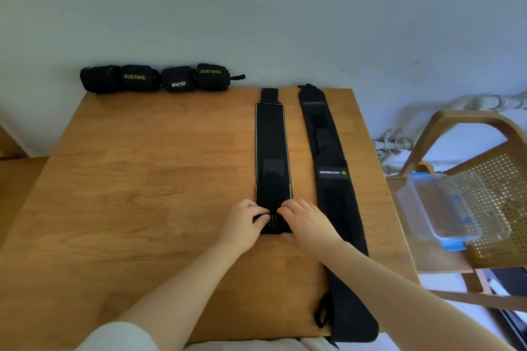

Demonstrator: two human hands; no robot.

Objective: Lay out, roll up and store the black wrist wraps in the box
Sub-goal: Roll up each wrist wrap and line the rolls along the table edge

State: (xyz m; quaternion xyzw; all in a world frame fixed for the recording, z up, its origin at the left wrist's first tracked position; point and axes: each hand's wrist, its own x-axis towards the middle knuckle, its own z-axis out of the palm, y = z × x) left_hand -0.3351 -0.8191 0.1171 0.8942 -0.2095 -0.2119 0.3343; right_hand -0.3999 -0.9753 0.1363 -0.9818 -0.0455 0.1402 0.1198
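The left hand point(244, 221) and right hand point(302, 215) sit side by side at the near end of a black wrist wrap with pale edge stripes point(272, 151). Both have their fingers curled down onto the fabric, pinching the small rolled-up start of the wrap between fingertips and thumbs; a ring shows on one finger of the right hand. Beyond the fingers the striped wrap lies flat and straight on the wooden bench point(142, 179), running away to the far edge.

Just beside it on the right, apart from it and roughly parallel, a longer plain black wrap point(333, 194) lies flat, with a white label about halfway along and its near end hanging at the front edge of the bench. The right forearm crosses over this wrap.

At the far left corner of the bench, against the wall, four rolled black wraps point(155, 78) stand in a touching row, some with printed lettering.

Off the right side, a clear plastic box with blue clips point(453, 208) rests on the seat of a wooden chair with a cane back point(490, 168).
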